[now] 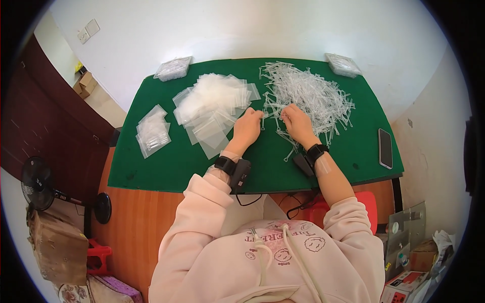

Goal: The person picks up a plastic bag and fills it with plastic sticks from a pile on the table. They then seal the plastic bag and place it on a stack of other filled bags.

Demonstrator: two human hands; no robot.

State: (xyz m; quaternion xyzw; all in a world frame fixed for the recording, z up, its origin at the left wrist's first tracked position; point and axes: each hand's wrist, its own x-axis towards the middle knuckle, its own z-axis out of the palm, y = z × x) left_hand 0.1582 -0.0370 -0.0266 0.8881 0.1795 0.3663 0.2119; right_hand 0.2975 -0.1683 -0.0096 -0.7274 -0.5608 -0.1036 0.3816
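Note:
My left hand (246,129) is closed in a pinch between the two piles, with a thin clear plastic stick (262,122) at its fingertips. Close by on the right, my right hand (299,123) has its fingers curled together at the near left edge of a heap of clear plastic sticks (316,96) with small looped ends. What those fingers pinch, if anything, is too small to make out. Left of my left hand lies a loose pile of clear flat plastic bags (214,98). A smaller stack of bags (153,132), apparently filled, sits farther left.
Clear plastic boxes stand at the back left (173,68) and back right (343,65) of the green table (166,174). A phone (385,148) lies near the right edge. Black devices are strapped to both wrists. A fan (38,183) and cartons (58,247) stand left.

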